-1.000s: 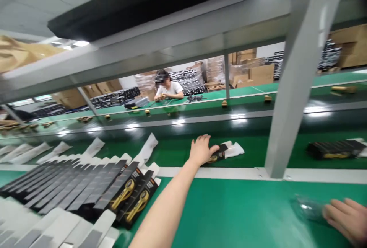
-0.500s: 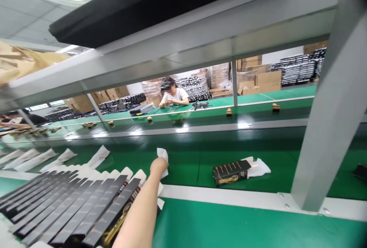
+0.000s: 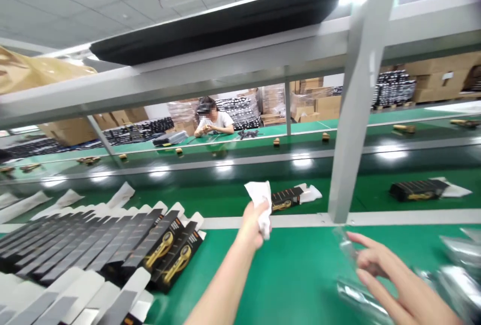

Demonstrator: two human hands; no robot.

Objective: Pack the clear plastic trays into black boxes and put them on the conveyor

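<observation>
My left fingers (image 3: 262,207) are gripping a white packet (image 3: 258,192), mid-frame, just beside a black box (image 3: 287,198). My right fingers (image 3: 364,240) are sitting half-curled at clear film (image 3: 344,245), lower right; hold: cannot tell. Judged step: collecting packet; next move is calling for a sure grip.

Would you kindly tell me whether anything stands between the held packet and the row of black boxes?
Nothing visible does: just rail and green tabletop show between the packet in the left hand and those boxes.
</observation>
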